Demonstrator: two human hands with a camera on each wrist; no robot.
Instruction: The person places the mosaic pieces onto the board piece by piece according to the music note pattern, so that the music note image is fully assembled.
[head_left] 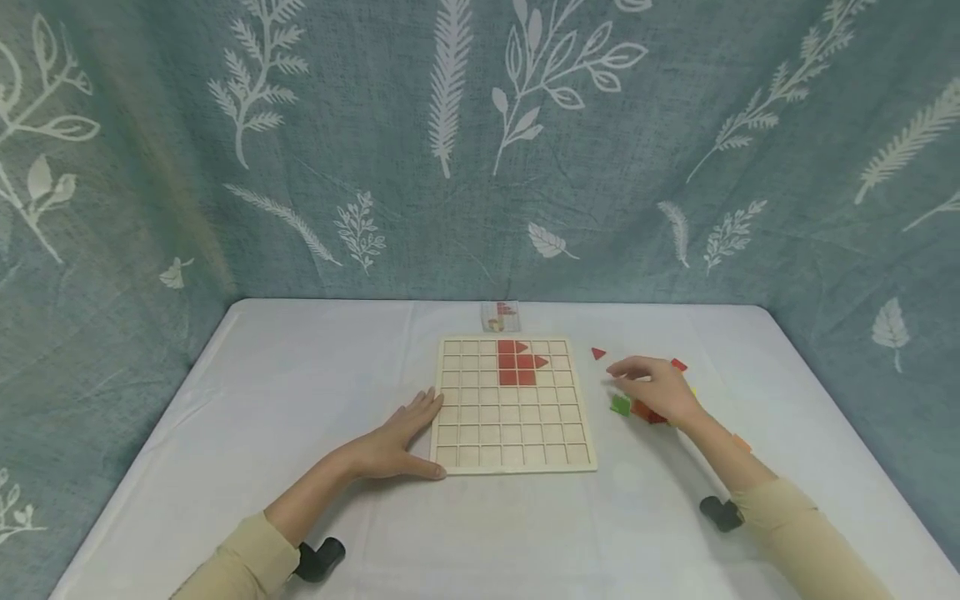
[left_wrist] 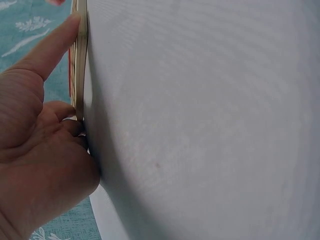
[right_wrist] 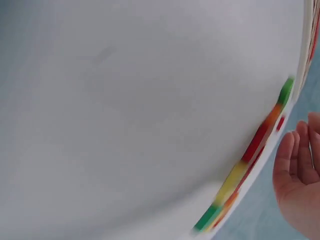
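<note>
A pale wooden grid board [head_left: 510, 435] lies on the white table, with several red squares [head_left: 507, 377] and two red triangles [head_left: 542, 362] in its upper cells. My left hand [head_left: 396, 437] rests along the board's left side, fingers extended against the edge and thumb [left_wrist: 55, 42] at the near-left corner. To the right of the board, my right hand [head_left: 658, 390] hovers over loose coloured pieces, its fingers loosely bent with nothing visible between them. Just beyond its fingertips lies a loose red triangle [head_left: 597, 353]. Beneath the hand are a green piece [head_left: 620, 406] and red-orange pieces [head_left: 647, 412], partly hidden.
Behind the board lies a small picture card [head_left: 500, 317] showing red shapes. An orange piece [head_left: 741, 443] lies beside the right forearm. Black wrist devices [head_left: 321, 559] sit by both sleeves. A patterned teal curtain [head_left: 480, 233] hangs behind the table.
</note>
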